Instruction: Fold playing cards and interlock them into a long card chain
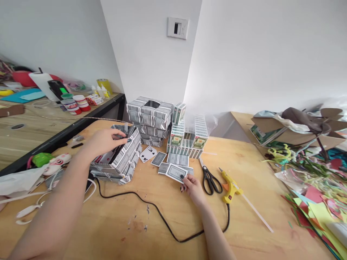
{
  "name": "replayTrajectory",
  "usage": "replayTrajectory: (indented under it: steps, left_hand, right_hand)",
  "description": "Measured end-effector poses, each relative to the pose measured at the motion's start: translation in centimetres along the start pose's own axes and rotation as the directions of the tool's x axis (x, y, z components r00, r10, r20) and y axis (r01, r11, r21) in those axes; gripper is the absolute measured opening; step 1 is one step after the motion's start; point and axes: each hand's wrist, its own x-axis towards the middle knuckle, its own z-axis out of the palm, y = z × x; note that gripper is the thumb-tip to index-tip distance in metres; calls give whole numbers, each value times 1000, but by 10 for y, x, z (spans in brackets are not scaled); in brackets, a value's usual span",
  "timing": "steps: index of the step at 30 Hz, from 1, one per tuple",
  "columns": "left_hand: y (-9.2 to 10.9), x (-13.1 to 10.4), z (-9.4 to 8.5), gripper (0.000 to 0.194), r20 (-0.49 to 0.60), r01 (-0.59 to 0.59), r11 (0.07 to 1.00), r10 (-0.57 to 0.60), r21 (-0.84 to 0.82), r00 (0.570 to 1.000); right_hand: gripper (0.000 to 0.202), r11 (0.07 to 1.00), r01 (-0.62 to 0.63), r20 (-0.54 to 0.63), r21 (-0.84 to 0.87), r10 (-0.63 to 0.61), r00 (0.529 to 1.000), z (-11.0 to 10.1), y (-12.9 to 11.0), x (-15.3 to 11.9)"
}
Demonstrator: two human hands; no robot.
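Observation:
My right hand [192, 188] pinches a grey-backed playing card [176, 172] between thumb and fingers, just above other cards lying on the table. Under and behind it are several face-down cards [177, 159], and a face-up club card [148, 154] is to the left. My left hand [104, 141] is at the top rim of an open box built from folded playing cards [127, 157], its thumb and fingers closed on the edge. Something red and white shows inside that box. Behind stands a taller folded-card box [151, 115] with an opening on top.
Card packs [187, 139] are stacked by the wall. Black scissors [210, 180] and a yellow glue gun [230, 187] with a glue stick lie right of my hand. The gun's black cord [159, 213] crosses the table front. Paper scraps [317, 209] cover the right edge.

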Motion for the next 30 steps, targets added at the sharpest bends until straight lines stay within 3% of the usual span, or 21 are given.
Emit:
replayTrajectory:
  steps: [2, 8, 14, 19, 21, 24, 30]
  left_hand:
    - [-1, 1, 4, 32, 26, -2, 1000, 2, 7, 1000]
    - [-7, 2, 9, 33, -38, -69, 998, 69, 4, 997]
    - [-12, 1, 11, 56, 67, -156, 987, 158, -32, 985]
    - [-16, -2, 7, 67, -106, -206, 978, 210, 43, 972]
    - [-17, -1, 6, 70, -67, -190, 980, 194, 61, 979]
    - [-21, 4, 9, 73, 123, -115, 993, 112, 10, 986]
    - [-24, 13, 14, 63, 148, -102, 992, 112, -72, 983]
  right_hand:
    - [33, 1000, 1, 5, 6, -1, 1000, 0, -1, 0]
    - [32, 1000, 15, 20, 3, -15, 1000, 0, 0, 0]
    - [30, 1000, 14, 22, 9, -14, 1000, -3, 3, 1]
    - [31, 1000, 14, 14, 5, -14, 1000, -3, 3, 1]
    - [31, 1000, 18, 13, 7, -18, 1000, -2, 3, 1]
    - [31, 1000, 14, 11, 1, -14, 1000, -3, 3, 1]
    - [33, 1000, 5, 2, -15, -5, 1000, -3, 3, 2]
